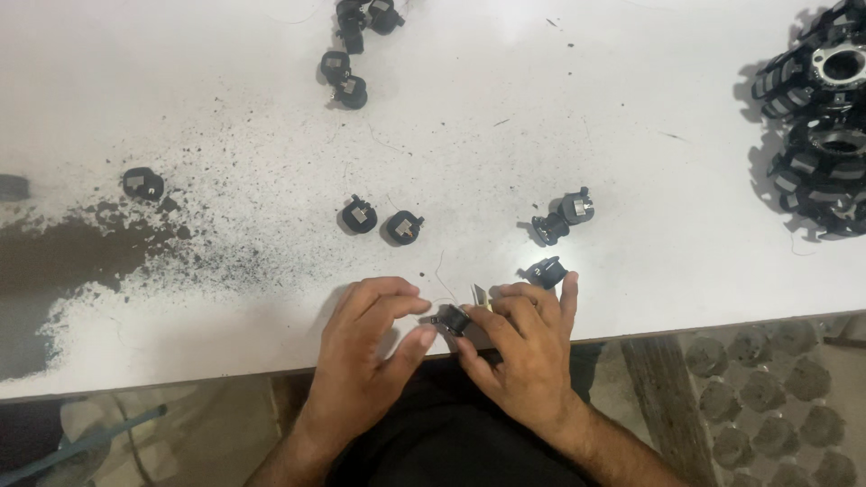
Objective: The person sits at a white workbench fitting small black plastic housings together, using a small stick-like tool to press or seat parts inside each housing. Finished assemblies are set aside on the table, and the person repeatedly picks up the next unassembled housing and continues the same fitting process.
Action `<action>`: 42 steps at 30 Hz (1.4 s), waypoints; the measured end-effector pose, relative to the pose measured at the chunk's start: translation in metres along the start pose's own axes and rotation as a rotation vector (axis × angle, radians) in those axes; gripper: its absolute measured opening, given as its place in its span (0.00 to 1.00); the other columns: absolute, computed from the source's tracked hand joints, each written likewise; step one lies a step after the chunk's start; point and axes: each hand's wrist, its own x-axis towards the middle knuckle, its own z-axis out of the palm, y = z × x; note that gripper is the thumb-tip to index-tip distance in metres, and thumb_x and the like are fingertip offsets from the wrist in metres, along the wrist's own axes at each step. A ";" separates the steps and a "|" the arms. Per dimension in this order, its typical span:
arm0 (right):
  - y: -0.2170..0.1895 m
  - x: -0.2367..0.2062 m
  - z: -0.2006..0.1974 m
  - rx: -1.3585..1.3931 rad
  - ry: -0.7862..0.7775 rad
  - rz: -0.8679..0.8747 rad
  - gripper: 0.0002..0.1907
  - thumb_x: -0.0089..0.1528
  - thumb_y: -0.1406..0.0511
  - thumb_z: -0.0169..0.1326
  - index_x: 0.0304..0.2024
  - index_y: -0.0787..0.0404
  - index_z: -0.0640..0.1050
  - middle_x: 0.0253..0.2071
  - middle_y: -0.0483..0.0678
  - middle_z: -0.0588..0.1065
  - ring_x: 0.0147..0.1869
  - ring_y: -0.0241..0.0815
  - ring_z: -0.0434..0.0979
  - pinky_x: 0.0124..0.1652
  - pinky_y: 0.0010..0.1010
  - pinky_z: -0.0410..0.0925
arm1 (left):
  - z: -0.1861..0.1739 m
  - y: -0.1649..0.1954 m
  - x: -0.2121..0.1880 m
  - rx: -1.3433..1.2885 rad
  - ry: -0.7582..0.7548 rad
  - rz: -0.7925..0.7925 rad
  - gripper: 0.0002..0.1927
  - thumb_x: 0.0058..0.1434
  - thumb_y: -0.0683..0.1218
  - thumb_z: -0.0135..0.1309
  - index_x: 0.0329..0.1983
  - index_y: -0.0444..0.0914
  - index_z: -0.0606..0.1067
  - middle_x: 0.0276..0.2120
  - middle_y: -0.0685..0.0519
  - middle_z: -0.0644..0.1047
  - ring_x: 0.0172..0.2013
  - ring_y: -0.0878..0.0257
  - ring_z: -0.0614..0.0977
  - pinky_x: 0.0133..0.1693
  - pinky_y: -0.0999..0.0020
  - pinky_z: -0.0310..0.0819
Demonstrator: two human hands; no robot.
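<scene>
At the near edge of the white counter (631,135), the left hand (365,347) and right hand (528,352) meet over a small black part (451,318); the fingers of both close on it, thumbs and forefingers pinching its two sides. Far left lies dark dust (81,248). More black parts sit beyond: a pair (381,221), another (562,216), one (547,271) by the right fingertips. Far right stands a stack of black wheels (825,117).
</scene>
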 end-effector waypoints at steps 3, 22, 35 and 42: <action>-0.001 0.001 0.000 -0.010 -0.003 -0.011 0.21 0.50 0.61 0.70 0.44 0.58 0.82 0.41 0.47 0.72 0.59 0.50 0.70 0.72 0.67 0.37 | 0.001 -0.001 -0.001 0.228 0.043 0.204 0.18 0.54 0.49 0.64 0.45 0.36 0.79 0.53 0.46 0.75 0.56 0.50 0.73 0.54 0.56 0.65; 0.006 -0.004 0.004 0.025 -0.006 0.006 0.19 0.50 0.60 0.70 0.41 0.59 0.83 0.39 0.45 0.72 0.58 0.48 0.71 0.73 0.67 0.37 | 0.023 -0.026 -0.016 0.414 0.021 0.480 0.11 0.61 0.44 0.65 0.44 0.39 0.77 0.56 0.53 0.72 0.66 0.53 0.68 0.63 0.51 0.67; 0.008 -0.004 0.001 0.044 -0.015 0.001 0.19 0.50 0.60 0.70 0.42 0.58 0.82 0.39 0.45 0.73 0.58 0.48 0.71 0.72 0.67 0.37 | 0.018 -0.019 -0.009 0.464 0.032 0.471 0.10 0.58 0.40 0.63 0.40 0.39 0.75 0.52 0.53 0.72 0.65 0.53 0.69 0.60 0.51 0.69; 0.010 -0.002 -0.003 0.047 -0.043 -0.034 0.20 0.49 0.60 0.70 0.42 0.58 0.82 0.40 0.45 0.73 0.58 0.49 0.70 0.72 0.68 0.36 | 0.016 -0.015 -0.005 0.285 0.004 0.319 0.10 0.59 0.41 0.64 0.41 0.38 0.75 0.50 0.52 0.74 0.52 0.54 0.76 0.51 0.58 0.73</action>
